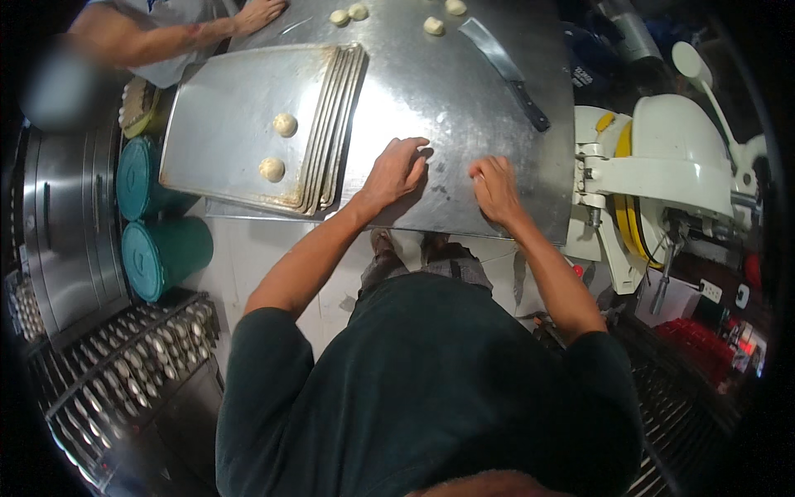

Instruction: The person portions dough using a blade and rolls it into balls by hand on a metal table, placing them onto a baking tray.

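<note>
My left hand (pixel 399 170) lies palm down on the steel table (pixel 447 108), fingers curled into a cup just right of a stack of baking trays (pixel 224 116). My right hand (pixel 495 186) is cupped the same way a short span to its right, near the table's front edge. Whatever lies under either palm is hidden. Two round dough balls (pixel 285 124) (pixel 272 169) sit on the top tray. Several small dough pieces (pixel 434 25) lie at the far side of the table.
A long knife (pixel 507 70) with a dark handle lies at the table's right side. Another person's arm (pixel 166 37) rests at the far left corner. Two teal buckets (pixel 157 248) stand left of the table, a white machine (pixel 679 157) to the right, and a rack of tins (pixel 124 356) at lower left.
</note>
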Demonstrator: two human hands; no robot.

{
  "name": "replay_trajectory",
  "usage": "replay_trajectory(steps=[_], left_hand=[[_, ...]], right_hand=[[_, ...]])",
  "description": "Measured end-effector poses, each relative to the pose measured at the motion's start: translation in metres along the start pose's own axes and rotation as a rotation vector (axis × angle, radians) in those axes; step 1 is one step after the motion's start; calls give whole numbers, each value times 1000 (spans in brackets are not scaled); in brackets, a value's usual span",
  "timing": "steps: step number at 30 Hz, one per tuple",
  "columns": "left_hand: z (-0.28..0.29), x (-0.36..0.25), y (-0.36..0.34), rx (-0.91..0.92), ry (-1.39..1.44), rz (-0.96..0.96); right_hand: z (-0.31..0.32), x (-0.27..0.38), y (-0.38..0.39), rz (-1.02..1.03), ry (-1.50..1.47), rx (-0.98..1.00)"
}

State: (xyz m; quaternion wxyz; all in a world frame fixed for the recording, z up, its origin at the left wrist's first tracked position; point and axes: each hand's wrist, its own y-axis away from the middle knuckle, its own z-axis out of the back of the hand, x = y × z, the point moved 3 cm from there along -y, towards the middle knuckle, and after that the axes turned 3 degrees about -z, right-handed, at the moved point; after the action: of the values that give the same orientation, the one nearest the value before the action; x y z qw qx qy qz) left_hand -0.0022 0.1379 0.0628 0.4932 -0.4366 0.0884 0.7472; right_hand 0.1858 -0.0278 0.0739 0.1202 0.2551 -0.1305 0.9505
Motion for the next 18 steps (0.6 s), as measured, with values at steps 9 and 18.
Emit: replay_trajectory(steps=[9, 18], left_hand=[[2, 7, -60, 39, -163, -5], [10, 16, 6, 83, -149, -17]], right_hand=[[-21, -9, -75, -36, 135, -175], [-3, -27, -1, 161, -13, 65]])
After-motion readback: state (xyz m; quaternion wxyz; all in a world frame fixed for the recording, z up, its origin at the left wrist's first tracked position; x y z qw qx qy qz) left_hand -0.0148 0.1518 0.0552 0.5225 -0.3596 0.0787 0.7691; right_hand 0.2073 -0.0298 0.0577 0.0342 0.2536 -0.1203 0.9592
